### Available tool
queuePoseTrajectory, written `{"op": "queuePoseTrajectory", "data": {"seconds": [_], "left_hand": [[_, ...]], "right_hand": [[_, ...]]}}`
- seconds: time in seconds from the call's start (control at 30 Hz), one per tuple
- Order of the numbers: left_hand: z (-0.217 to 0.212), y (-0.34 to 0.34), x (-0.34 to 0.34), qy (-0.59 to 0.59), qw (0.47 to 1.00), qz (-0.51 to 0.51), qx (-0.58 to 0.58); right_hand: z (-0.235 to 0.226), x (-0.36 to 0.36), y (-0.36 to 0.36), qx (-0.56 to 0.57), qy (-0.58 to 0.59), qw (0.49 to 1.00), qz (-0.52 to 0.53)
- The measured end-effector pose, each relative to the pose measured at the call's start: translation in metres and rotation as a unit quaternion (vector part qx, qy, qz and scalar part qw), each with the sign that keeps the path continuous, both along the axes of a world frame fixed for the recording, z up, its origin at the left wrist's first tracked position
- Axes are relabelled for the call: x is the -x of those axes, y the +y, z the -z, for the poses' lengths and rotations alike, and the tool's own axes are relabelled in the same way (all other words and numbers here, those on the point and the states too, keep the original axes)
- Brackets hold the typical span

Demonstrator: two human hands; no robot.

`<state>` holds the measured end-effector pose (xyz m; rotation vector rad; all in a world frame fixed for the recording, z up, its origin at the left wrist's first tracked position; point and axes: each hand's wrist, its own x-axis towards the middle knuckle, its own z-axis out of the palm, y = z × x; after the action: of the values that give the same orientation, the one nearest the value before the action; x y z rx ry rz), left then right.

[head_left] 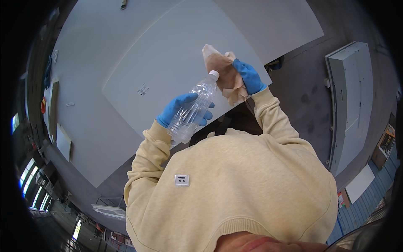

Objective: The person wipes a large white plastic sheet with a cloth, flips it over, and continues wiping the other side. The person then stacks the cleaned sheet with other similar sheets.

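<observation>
A clear plastic bottle with a white cap lies tilted across my left hand, its cap end pointing up and to the right. Blue gloves cover both hands. The left fingers wrap round behind the bottle, and their tips show past its right side. My right hand grips a crumpled cloth, white with brown stains, which hangs to the left of the glove. The bottle's cap is close beside the cloth. Below both hands lies a large pale panel with a small printed label.
Another pale panel extends at the far right. On the floor to the right stands a long grey-white panel stack. Small boards lie along the left edge of the work surface. White panels rest at the lower left.
</observation>
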<state>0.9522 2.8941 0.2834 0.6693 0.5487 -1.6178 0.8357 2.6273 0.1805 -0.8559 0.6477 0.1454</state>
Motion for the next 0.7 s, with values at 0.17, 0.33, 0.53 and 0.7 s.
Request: {"op": "queuePoseTrajectory", "data": {"seconds": [0.17, 0.33, 0.53, 0.7], "left_hand": [[-0.001, 0.000, -0.012, -0.067, 0.993, 0.094, 0.034], [0.013, 0.005, -0.011, -0.279, 0.945, 0.170, 0.023], [0.028, 0.023, -0.063, -0.482, 0.872, 0.035, -0.083], [0.046, 0.026, -0.159, -0.639, 0.723, -0.235, -0.115]], "right_hand": [[0.000, -0.008, 0.011, -0.020, 0.005, 1.000, -0.001], [-0.004, -0.018, 0.015, -0.079, -0.014, 0.997, 0.023], [-0.019, -0.045, -0.014, 0.101, -0.023, 0.995, 0.014], [-0.014, -0.093, -0.021, 0.503, -0.075, 0.861, -0.017]]}}
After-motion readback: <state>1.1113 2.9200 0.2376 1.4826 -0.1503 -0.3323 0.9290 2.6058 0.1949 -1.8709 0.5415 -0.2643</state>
